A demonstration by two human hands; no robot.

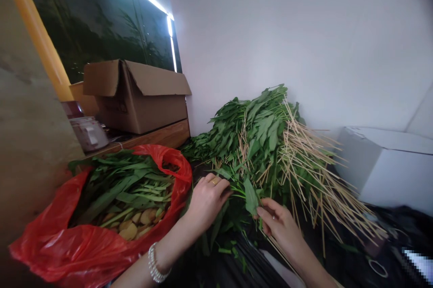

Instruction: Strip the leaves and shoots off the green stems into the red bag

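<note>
My left hand point(207, 201) wears a gold ring and a beaded bracelet, and its fingers close around the stems of a small bunch of long green leaves point(245, 193). My right hand point(280, 227) pinches the same bunch near a broad leaf, and a thin bamboo skewer point(281, 254) runs down from that hand. Behind both hands lies a large heap of leafy greens on bamboo skewers point(267, 143), with the skewer ends fanning out to the right. To the left of my left wrist, a red plastic bag point(67, 238) holds more long leaves and pale yellow slices.
A cardboard box point(135, 103) with raised flaps sits on a wooden shelf at the back left, next to a white container point(89, 133). A white box point(385, 170) stands at the right. Dark plastic sheeting covers the work surface, and a white wall rises behind the greens.
</note>
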